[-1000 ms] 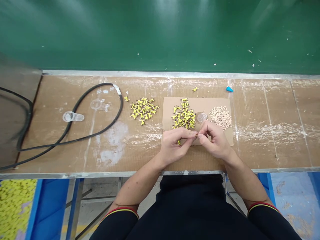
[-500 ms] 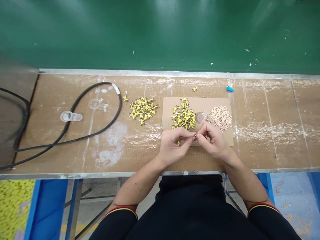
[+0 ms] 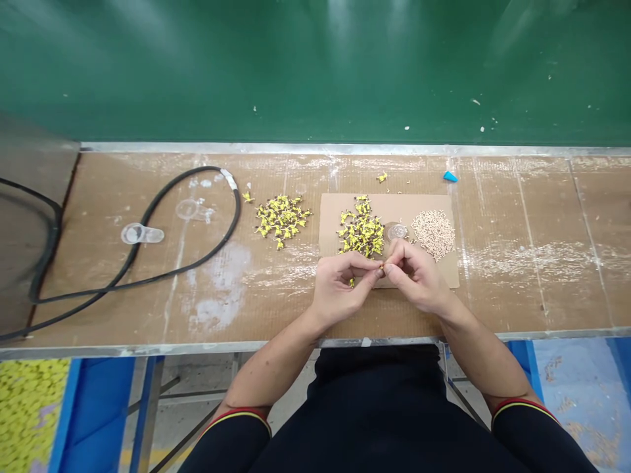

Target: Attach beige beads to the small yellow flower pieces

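Down below the desk [image 3: 276, 299], at the near left, a blue bin [image 3: 96, 414] holds a mass of yellow pieces [image 3: 32, 407]. Above it on the desk, a black cable [image 3: 162, 274] makes a wide loop; one clear plastic scoop-like piece [image 3: 142, 234] overlaps the cable, and a second clear piece [image 3: 192, 210] lies inside the loop. Just right of the loop is a single yellow figure [image 3: 248, 197], then a loose pile of yellow-and-dark figures [image 3: 282, 218].

Next comes a cardboard sheet [image 3: 330, 220]. The left hand [image 3: 340, 286] is over its near left part, thumb and forefinger pinching a small piece [image 3: 381, 267], too tiny to make out. Just beyond that hand, on the sheet, is another heap of yellow figures [image 3: 363, 230]. A round clear dish [image 3: 396, 230] sits right of the heap. The right hand [image 3: 417, 276] meets the left, its thumb and forefinger closed on the same small piece. Beyond it, on the sheet's right part, is a pile of pale bits [image 3: 434, 233]. Farther off, a blue cap [image 3: 450, 177] lies on the desk.
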{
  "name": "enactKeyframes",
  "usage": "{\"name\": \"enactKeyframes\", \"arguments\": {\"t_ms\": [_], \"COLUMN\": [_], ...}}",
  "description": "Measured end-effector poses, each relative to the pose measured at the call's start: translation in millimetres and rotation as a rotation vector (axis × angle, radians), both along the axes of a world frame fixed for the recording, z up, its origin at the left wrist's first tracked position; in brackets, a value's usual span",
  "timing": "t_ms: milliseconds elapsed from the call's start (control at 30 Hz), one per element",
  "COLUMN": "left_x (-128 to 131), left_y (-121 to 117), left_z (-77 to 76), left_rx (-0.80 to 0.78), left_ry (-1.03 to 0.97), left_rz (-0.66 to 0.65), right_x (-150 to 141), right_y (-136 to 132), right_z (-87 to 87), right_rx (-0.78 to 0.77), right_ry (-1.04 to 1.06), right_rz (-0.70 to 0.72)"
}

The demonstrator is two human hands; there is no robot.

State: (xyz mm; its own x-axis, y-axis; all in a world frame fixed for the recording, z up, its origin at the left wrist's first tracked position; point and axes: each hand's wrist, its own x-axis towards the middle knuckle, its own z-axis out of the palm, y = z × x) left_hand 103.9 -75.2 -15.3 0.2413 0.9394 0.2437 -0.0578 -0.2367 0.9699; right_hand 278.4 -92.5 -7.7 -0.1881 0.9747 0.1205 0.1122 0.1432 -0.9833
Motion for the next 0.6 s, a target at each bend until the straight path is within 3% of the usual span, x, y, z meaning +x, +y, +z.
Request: {"name": "enactKeyframes", "arguments": {"t_ms": [433,600], "left_x": [-6.0,-6.5], "left_y": [7.2,8.1], "left_z": [3.0,-0.7], "left_rx": [-0.349,-0.397], "left_ry": [-0.174,-0.244], "left_rz": [-0.142,-0.161], "right_x": [8.9,6.6], "right_y": [-0.7,-0.4], "right_z": [6.7,5.7], "right_rx": [0.055,0.035], "right_ry": [-0.005,-0.026], "right_rz": [-0.013,0.019]}}
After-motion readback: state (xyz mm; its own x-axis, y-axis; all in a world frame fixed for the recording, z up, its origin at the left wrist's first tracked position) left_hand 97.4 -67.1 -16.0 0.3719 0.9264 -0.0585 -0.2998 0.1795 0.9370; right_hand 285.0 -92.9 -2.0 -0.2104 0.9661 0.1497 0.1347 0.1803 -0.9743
